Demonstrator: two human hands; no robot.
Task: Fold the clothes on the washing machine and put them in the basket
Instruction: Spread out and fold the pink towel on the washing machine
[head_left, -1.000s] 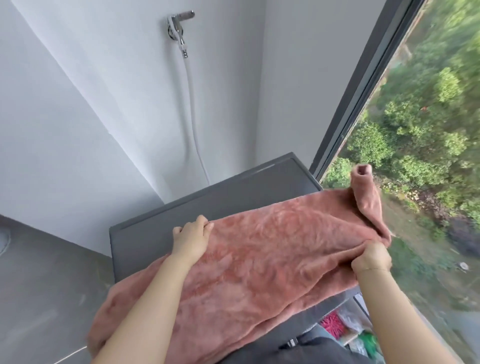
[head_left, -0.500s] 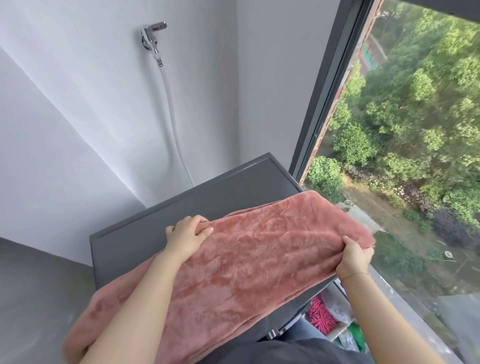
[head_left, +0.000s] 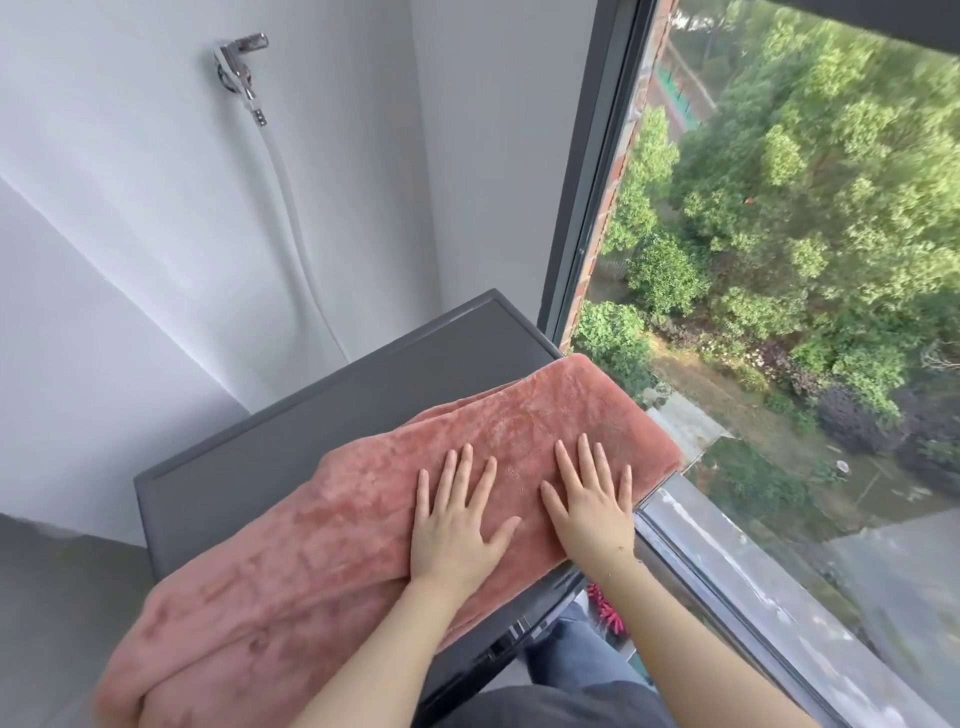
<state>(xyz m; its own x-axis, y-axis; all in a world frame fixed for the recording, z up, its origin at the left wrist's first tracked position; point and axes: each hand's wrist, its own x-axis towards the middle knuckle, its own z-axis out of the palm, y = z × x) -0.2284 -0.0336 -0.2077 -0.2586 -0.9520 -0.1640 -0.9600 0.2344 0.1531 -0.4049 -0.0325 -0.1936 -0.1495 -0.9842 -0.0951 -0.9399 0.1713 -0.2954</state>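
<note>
Pink towel (head_left: 363, 525) lies folded once across the washing machine (head_left: 311, 415), near end drooping off; your left hand (head_left: 457, 525) and right hand (head_left: 589, 506) press it flat, fingers spread, so further folds and basketing remain, basket unseen.

Towel (head_left: 322, 525) dusty pink; washing machine (head_left: 291, 436) dark grey.

one pink towel (head_left: 322, 530), one washing machine (head_left: 291, 431), two hands, one tap (head_left: 236, 65).

Plush pink cloth (head_left: 322, 525) lies on the washing machine's (head_left: 291, 431) smooth matt grey top.
</note>
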